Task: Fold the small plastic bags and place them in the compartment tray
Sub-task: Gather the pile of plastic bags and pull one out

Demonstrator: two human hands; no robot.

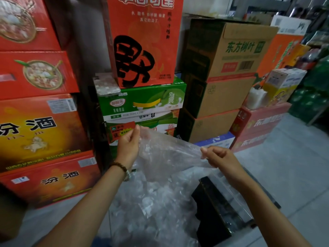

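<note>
A clear plastic bag (165, 152) is stretched in the air between my hands. My left hand (129, 143) pinches its upper left corner, raised in front of the green cartons. My right hand (220, 157) pinches the other corner, lower and to the right. Below the bag lies a heap of more clear plastic bags (153, 207) on the floor. The black compartment tray (215, 209) sits on the floor under my right forearm, partly covered by clear plastic.
Stacked cartons form a wall ahead: red boxes (39, 122) at left, an orange box (144, 41) on green cartons (142, 104) in the middle, brown cardboard boxes (229, 72) at right. Grey tiled floor (293, 166) extends to the right.
</note>
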